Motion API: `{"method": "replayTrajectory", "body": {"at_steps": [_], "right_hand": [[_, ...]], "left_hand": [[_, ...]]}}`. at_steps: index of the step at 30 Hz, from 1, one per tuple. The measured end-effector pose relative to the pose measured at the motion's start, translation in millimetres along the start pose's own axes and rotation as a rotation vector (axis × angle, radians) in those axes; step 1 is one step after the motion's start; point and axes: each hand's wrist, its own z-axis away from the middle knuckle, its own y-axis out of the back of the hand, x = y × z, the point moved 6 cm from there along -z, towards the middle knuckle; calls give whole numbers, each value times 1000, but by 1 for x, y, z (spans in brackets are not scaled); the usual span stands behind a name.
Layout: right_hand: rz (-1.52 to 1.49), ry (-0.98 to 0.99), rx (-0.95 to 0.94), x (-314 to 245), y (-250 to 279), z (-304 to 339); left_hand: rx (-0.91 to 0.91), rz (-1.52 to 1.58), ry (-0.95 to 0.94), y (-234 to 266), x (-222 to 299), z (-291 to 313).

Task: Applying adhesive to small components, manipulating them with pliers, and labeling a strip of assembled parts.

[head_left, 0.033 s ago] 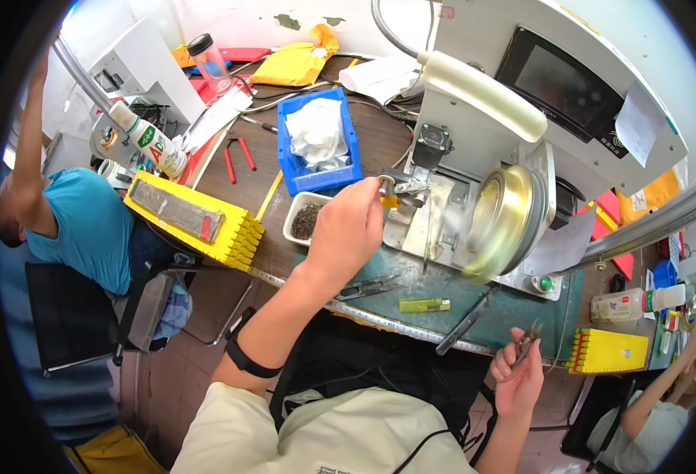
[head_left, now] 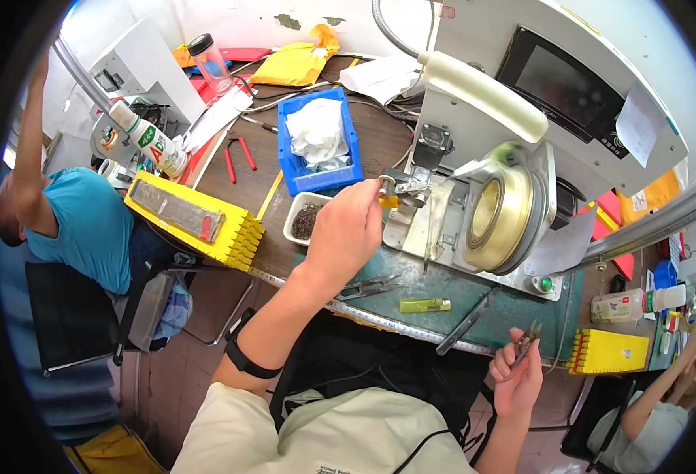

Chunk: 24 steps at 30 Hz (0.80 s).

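Observation:
My left hand point(head_left: 349, 229) is closed, its fingertips at a small round metal knob point(head_left: 387, 186) on the front of a bench machine. To the knob's right is the machine's spool point(head_left: 486, 213), a pale yellow-gold wheel backed by a grey disc; a blurred greenish patch shows at its top. My right hand point(head_left: 516, 378), low at the right beyond the bench edge, is closed on small metal pliers point(head_left: 531, 335) whose tips point up. Between the hands, a lime-green cutter point(head_left: 424, 305), a dark file-like bar point(head_left: 468, 320) and grey pliers point(head_left: 367, 287) lie on the green mat point(head_left: 443, 336).
A white tub point(head_left: 291, 225) of small dark pieces and a blue bin point(head_left: 284, 170) stand beyond my left hand. Red-handled pliers point(head_left: 239, 159) and a yellow rack point(head_left: 229, 233) lie further left. A white padded bar point(head_left: 482, 95) overhangs the machine. People point(head_left: 87, 221) sit both sides.
The blurred patch on the spool has shifted from its lower front edge to its top, and the spool's face looks sharper. Both my hands stay where they were.

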Motion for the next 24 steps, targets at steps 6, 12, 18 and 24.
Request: {"method": "replayTrajectory", "body": {"at_steps": [6,12,18,24], "right_hand": [[29,-26,-41,11,-7,-5],[52,-76,-84,19,-11,-4],[17,-113,-43,24,-15,-3],[-7,-188,-100,37,-23,0]], "left_hand": [[-137,-187,-61,3,1,8],[-75,-329,-168,22,17,-5],[4,-131,-256,39,49,-25],[-45,26,-341,28,44,-29]]}}
